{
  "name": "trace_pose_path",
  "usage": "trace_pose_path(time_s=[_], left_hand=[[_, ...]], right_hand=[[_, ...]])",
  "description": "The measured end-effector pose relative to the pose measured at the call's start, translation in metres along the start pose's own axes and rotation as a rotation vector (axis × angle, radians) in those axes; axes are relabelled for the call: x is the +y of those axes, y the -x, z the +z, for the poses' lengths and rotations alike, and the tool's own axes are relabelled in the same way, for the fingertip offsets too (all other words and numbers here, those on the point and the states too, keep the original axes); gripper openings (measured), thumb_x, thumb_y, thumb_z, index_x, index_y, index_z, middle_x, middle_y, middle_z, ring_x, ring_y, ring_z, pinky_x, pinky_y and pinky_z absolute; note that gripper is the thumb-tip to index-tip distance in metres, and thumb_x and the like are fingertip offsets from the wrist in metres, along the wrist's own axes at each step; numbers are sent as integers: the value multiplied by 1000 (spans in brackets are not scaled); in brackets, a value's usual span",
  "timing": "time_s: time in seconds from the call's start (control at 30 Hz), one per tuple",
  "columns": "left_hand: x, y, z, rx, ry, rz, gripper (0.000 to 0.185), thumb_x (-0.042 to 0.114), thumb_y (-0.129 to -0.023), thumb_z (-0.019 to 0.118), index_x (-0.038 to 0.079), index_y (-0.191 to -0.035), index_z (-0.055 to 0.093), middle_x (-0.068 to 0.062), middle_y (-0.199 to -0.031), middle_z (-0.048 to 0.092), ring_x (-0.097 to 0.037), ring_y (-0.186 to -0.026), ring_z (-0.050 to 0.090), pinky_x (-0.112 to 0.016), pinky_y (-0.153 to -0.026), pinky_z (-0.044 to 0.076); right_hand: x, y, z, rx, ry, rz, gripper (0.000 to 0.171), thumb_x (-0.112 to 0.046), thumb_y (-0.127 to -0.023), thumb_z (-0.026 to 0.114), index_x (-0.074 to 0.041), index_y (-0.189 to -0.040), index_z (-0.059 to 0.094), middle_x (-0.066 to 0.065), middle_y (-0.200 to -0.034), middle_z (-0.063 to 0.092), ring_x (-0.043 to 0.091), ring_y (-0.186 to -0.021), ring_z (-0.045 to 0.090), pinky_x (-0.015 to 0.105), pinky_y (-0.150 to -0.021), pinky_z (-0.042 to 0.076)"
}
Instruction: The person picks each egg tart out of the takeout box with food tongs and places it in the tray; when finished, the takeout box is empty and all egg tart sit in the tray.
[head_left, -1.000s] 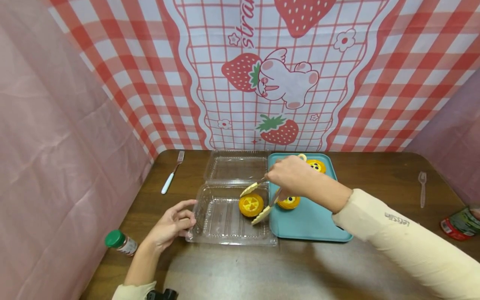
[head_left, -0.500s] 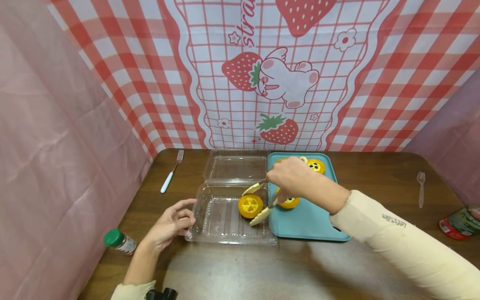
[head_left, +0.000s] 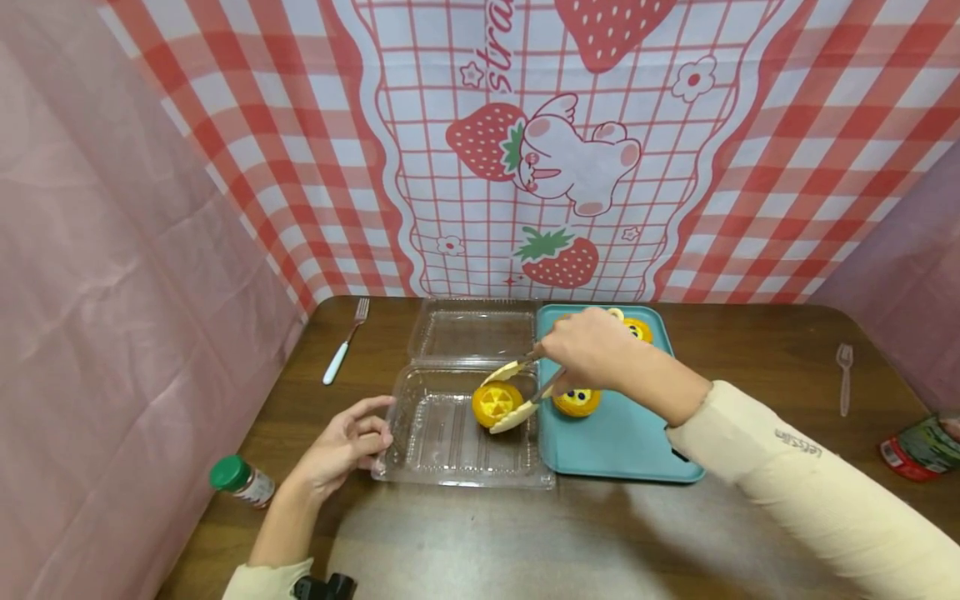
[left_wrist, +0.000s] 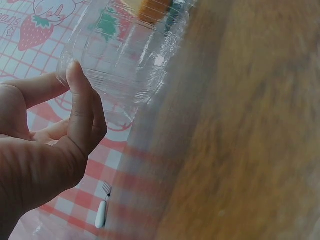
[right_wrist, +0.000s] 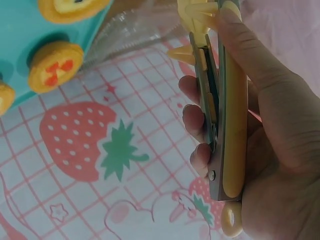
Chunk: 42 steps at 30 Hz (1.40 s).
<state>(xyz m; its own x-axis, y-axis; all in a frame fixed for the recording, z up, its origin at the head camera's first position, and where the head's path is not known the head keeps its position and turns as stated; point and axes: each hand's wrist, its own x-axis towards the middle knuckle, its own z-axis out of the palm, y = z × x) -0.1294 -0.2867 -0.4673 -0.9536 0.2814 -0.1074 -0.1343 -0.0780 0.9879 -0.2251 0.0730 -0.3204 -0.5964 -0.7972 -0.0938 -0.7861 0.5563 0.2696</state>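
My right hand [head_left: 592,350] grips yellow-tipped tongs [right_wrist: 232,125], their handle lying along the palm in the right wrist view. The tong tips flank a round tart [head_left: 496,404] with yellow fruit pieces on top, in the right part of a clear plastic container [head_left: 442,479]. That container stands with its lid folded back behind it. At its left wall, my left hand [head_left: 348,446] pinches the edge between thumb and finger, as the left wrist view [left_wrist: 55,135] shows. To the right, partly hidden by my right hand, another tart [head_left: 576,404] sits on a teal tray [head_left: 637,446].
More tarts lie at the tray's back, including one with red pieces [right_wrist: 55,67]. A white-handled fork [head_left: 341,354] lies at back left and a clear fork [head_left: 845,379] at right. A green-capped jar [head_left: 243,483] stands near my left forearm; a can [head_left: 911,448] is at the right edge.
The tong tips have closed in on the tart in the container, and the tart has shifted slightly left and back. My left hand has stayed put.
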Motion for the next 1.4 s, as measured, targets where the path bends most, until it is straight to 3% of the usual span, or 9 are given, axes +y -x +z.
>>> trace_pose_path(time_s=[0.33,0.6,0.87,1.13,1.4], left_hand=[[3,-2,2,11,-10,-12,61,-10,-89,61,-11,-142,32,-4,-85,57,-11,-68,57,-23,-55,54],[2,-2,4,21,-8,-35,62,-9,-89,61,-11,-143,31,-3,-86,57,-11,-69,57,-23,-54,54],[3,-1,5,17,-10,-31,60,-8,-90,62,-9,-143,33,-4,-86,56,-11,-68,57,-24,-54,54],[3,0,5,18,-12,-37,61,-8,-91,61,-10,-144,31,-3,-86,57,-11,-68,57,-24,-54,54],[2,0,3,16,-15,-17,57,-8,-91,60,-9,-142,34,-3,-87,58,-11,-71,57,-24,-55,54]], right_hand=[[13,13,-20,66,-67,6,54,-58,-72,81,-24,-113,76,-9,-66,59,9,-55,48,26,-42,39],[26,35,-26,137,-99,63,57,-57,-68,84,-25,-115,77,-8,-68,63,9,-54,48,25,-41,39],[44,71,-33,136,-112,175,62,-59,-68,83,-20,-117,75,-2,-81,70,11,-54,46,25,-39,38],[59,105,-23,112,-133,252,60,-56,-68,85,-19,-114,76,-8,-74,63,10,-59,50,27,-41,41],[76,137,-9,107,-139,344,60,-52,-66,88,-16,-112,75,-3,-83,69,13,-62,57,34,-44,46]])
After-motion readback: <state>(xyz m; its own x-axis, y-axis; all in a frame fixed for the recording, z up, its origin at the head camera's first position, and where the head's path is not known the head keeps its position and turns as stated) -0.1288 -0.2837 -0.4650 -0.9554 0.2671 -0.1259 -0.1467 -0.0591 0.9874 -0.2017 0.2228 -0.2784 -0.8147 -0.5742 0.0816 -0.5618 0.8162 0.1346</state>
